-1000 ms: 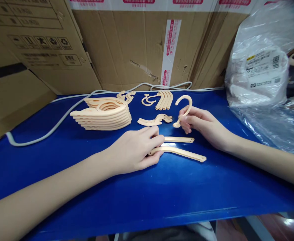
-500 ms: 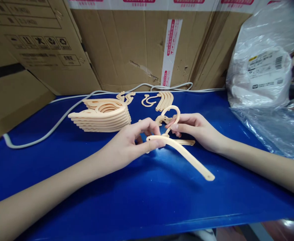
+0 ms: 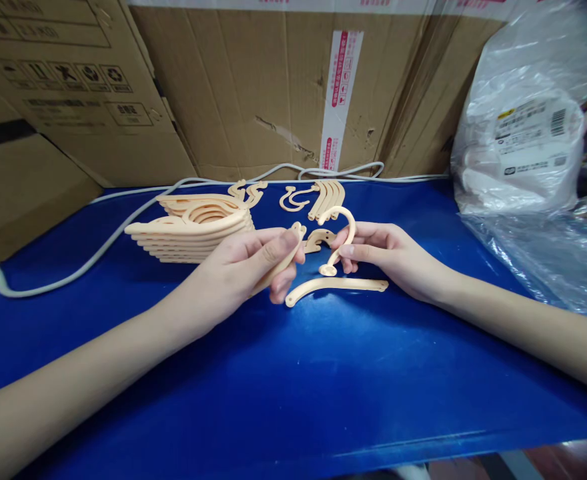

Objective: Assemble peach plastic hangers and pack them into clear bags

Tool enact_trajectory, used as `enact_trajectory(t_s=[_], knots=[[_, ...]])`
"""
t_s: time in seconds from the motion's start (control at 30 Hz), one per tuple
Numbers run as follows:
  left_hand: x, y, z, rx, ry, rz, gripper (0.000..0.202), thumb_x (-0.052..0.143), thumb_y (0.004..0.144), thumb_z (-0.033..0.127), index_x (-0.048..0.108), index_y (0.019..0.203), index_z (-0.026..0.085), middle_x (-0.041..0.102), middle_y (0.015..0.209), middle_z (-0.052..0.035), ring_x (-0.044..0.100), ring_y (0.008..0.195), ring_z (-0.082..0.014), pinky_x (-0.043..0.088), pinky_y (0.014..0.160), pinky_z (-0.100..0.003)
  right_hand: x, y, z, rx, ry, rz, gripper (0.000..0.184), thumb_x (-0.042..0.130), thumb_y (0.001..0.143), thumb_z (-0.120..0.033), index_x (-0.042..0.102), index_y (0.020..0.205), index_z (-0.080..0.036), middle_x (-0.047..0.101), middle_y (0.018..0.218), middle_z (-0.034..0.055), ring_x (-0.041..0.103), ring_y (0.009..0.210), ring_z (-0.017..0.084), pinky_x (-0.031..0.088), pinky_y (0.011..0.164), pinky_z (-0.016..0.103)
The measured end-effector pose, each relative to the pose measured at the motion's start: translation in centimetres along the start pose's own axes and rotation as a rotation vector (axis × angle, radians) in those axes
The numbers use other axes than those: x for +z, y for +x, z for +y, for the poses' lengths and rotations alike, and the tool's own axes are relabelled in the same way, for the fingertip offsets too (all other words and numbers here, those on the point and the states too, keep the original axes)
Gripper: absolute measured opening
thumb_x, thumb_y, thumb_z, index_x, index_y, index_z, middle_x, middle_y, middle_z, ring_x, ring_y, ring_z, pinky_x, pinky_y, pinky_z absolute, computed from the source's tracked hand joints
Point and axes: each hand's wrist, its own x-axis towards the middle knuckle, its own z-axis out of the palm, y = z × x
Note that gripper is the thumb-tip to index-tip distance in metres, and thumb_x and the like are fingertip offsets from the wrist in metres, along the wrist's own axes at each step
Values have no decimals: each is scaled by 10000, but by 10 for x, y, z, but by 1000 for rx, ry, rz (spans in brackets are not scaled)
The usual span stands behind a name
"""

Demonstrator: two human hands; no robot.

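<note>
My left hand is closed on a peach plastic hanger arm, lifted off the blue table with its end pointing up and to the right. My right hand pinches a peach hanger hook by its stem, its round foot close to the arm's tip. A second hanger arm lies flat on the table just below both hands. A further curved peach piece lies behind the hook.
A stack of assembled peach hangers sits at the left. Loose hooks and arms lie at the back. A white cable runs along cardboard boxes. Plastic bags fill the right.
My left hand has lifted one hanger arm off the table and turned it so its end points up. My right hand has brought the hook leftward to meet it.
</note>
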Motion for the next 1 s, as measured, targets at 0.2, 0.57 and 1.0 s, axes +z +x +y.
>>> enact_trajectory(t_s=[0.2,0.57,1.0], knots=[[5,-4,-9,159,541,30,394,373,1033,397,497,721,191,481,615,50,451,542,-86,336,527,-222,-2,0,2,-3,-4,-4,174,764,831,-299,699,959,-202,719,828,-14,589,673,93,499,691,250],[8,-5,-22,231,880,70,193,421,893,270,383,712,218,395,507,88,368,426,-92,222,476,-239,-4,4,3,3,30,5,140,792,806,-285,725,885,-191,700,774,-23,555,612,73,475,612,226],[9,-5,-27,335,933,76,205,439,980,252,533,805,201,418,538,89,393,443,-73,250,493,-232,-8,7,3,36,103,64,398,837,751,-291,617,1068,-196,659,715,-54,539,580,78,439,607,245]])
